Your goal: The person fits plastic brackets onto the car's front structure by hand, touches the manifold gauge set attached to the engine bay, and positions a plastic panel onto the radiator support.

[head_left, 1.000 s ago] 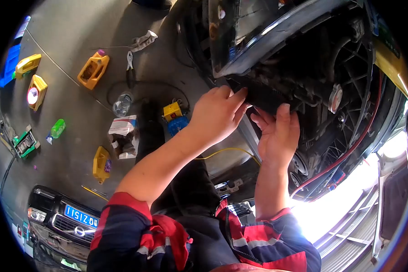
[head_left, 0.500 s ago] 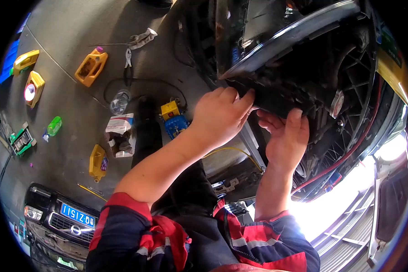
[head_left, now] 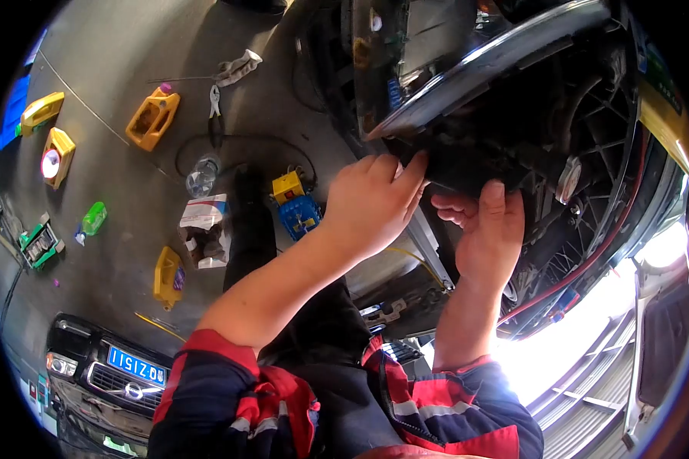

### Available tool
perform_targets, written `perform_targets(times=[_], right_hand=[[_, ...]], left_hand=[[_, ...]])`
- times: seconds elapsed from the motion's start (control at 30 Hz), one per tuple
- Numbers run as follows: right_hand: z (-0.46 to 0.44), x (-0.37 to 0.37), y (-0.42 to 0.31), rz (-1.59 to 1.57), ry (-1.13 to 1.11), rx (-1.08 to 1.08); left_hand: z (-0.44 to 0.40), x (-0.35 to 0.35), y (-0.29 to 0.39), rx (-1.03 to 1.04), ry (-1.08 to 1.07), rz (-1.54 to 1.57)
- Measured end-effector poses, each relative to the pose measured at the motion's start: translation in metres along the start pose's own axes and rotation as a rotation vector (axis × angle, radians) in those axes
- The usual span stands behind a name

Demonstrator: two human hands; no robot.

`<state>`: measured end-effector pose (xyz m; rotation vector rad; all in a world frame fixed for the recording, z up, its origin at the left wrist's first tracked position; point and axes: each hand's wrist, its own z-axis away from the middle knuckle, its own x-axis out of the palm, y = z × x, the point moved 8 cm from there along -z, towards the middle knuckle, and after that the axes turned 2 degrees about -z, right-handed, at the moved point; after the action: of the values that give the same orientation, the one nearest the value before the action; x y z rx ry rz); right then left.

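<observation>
A dark, flat-looking part [head_left: 459,167] sits at the edge of the opened front of a car [head_left: 543,138]. My left hand [head_left: 375,200] is closed on its near left end, with thumb and fingers bent round it. On its right side, my right hand [head_left: 491,229] holds its lower edge, thumb on top and fingers curled beneath. Where the part ends among the dark engine pieces cannot be made out. A silver-edged panel [head_left: 486,65] lies just above it, and a round metallic cap [head_left: 568,180] is to its right.
Yellow jugs [head_left: 153,118], pliers [head_left: 215,115], a glove [head_left: 239,69], a clear bottle [head_left: 204,176], an opened box [head_left: 205,229] and a blue-and-yellow device [head_left: 297,205] lie on the floor [head_left: 130,191]. A black car [head_left: 107,382] stands at lower left. A red hose [head_left: 582,268] curves at right.
My right hand has shifted slightly to the right and down along with the dark part. My left hand has moved slightly right and keeps its grip.
</observation>
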<state>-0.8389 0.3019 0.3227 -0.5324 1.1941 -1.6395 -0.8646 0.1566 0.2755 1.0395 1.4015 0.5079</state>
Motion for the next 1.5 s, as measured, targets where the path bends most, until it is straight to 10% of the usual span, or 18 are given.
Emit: perform_targets(times=[1.5], right_hand=[[-0.006, 0.008, 0.020, 0.125, 0.053, 0.018]], left_hand=[[0.006, 0.028, -0.019, 0.046, -0.040, -0.236]])
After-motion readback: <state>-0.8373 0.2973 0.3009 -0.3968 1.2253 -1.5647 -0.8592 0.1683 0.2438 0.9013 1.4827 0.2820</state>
